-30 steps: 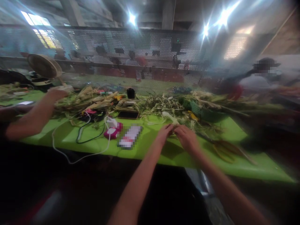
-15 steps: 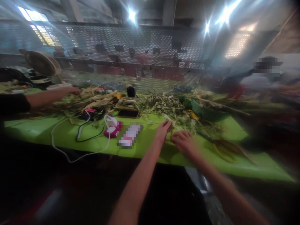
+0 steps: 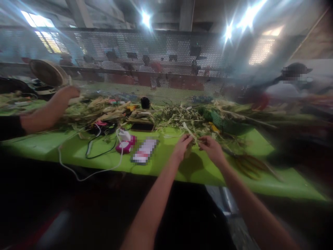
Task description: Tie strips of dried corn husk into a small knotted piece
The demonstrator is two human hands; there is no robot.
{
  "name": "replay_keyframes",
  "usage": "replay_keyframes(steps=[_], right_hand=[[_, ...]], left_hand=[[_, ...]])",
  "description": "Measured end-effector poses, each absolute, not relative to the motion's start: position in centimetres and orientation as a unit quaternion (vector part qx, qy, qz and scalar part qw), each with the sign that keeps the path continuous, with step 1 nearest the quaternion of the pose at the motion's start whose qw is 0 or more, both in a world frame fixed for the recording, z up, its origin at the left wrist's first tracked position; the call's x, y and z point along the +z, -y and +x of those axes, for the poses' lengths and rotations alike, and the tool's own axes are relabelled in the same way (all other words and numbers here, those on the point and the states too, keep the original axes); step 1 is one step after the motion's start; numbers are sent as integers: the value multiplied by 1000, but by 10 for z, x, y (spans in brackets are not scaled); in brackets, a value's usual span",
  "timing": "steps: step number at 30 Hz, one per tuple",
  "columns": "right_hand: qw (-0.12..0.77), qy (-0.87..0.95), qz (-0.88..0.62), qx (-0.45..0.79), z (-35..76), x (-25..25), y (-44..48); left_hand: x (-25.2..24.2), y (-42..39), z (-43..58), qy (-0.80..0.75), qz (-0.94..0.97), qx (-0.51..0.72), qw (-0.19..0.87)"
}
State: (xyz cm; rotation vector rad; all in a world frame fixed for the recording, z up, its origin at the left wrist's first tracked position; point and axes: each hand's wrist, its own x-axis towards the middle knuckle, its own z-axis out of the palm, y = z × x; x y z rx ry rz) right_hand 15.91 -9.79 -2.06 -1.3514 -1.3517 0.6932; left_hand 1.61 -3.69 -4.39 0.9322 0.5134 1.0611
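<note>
My left hand (image 3: 182,146) and my right hand (image 3: 212,148) are held a little above the green table (image 3: 78,149), fingers pinched on a thin pale leaf strip (image 3: 191,133) that runs up and left between them. The strip is blurred and narrow. Just beyond my hands lies a heap of green and dry leaves (image 3: 182,119).
A blurred phone (image 3: 144,150), a pink charger (image 3: 125,144) with white and black cables, and a dark phone (image 3: 142,127) lie left of my hands. A co-worker's arm (image 3: 47,111) reaches into the leaves at far left. Another person (image 3: 291,86) sits at the right. A perforated screen stands behind.
My hands have lifted off the table and drawn the strip up between them. The co-worker's hand at the left has pulled back and risen.
</note>
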Motion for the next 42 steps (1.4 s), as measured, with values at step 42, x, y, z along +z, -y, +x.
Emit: replay_keyframes(steps=[42], right_hand=[[644,416,-523,372,166,0,87]], left_hand=[[-32,48,16,-238,445,436,745]])
